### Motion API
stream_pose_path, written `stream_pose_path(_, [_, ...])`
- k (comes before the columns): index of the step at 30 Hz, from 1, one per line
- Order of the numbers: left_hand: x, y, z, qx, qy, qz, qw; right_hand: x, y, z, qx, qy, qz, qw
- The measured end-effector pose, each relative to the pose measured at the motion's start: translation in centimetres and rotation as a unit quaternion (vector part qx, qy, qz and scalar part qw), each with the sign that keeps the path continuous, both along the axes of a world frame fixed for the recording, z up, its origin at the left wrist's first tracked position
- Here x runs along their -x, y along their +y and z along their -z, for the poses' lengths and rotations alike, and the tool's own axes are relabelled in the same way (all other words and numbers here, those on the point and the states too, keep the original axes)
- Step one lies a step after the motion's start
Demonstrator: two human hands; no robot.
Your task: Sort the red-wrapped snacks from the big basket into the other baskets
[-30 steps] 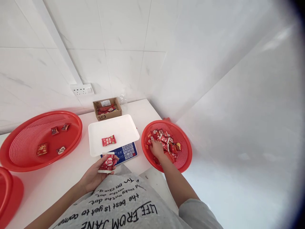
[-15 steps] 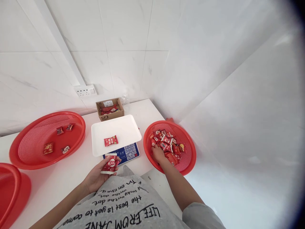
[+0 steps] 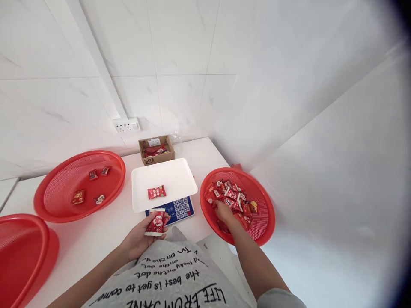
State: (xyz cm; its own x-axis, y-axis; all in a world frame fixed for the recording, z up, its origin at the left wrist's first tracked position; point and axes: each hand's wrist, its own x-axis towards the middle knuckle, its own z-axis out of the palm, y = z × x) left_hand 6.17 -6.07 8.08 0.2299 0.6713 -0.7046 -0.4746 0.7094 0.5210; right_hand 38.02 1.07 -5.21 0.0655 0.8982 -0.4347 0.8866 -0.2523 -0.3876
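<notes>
My left hand (image 3: 141, 239) is closed around a red-and-white snack packet (image 3: 156, 222), held in front of the scale; the edge of another wrapper shows behind it. My right hand (image 3: 224, 211) reaches into the right red basket (image 3: 269, 205), its fingers curled down among red snack packets (image 3: 231, 193). The fingertips are partly hidden, and what they grip cannot be made out. Between the hands, a white tray (image 3: 173, 177) rests on a digital scale with a blue keypad (image 3: 180, 209). One red packet (image 3: 156, 192) lies flat on the tray.
A small cardboard box (image 3: 158, 159) of red packets stands behind the tray by the wall. To the left, a wide red basket (image 3: 40, 196) holds several small packets. Part of another red basket (image 3: 45, 252) sits nearer on the left. A wall socket (image 3: 126, 125) is above the table.
The whole view has shifted, so everything sits slightly farther right and lower. My right hand stays in the basket, its fingers more curled. My left hand keeps its packet.
</notes>
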Motion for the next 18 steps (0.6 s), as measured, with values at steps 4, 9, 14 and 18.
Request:
stream_pose_path(4, [0.1,0.6,0.0,0.029,0.051,-0.024,0.998,-0.2,-0.7,0.1,-0.005,0.026,0.028,0.999])
stream_pose_path(9, [0.4,4.0,-0.1,-0.024,0.165,-0.016,0.986,-0.3,-1.1,-0.9,-0.023,0.055,0.03,0.998])
stream_pose_path(14, [1.1,9.6,0.0,-0.088,0.21,-0.015,0.974,-0.3,-2.0,-1.8,-0.026,0.069,0.019,0.997])
stream_pose_path(18, [2.0,12.3,0.5,-0.115,0.245,-0.004,0.963,-0.2,-3.0,-1.8,-0.023,0.065,0.02,0.997])
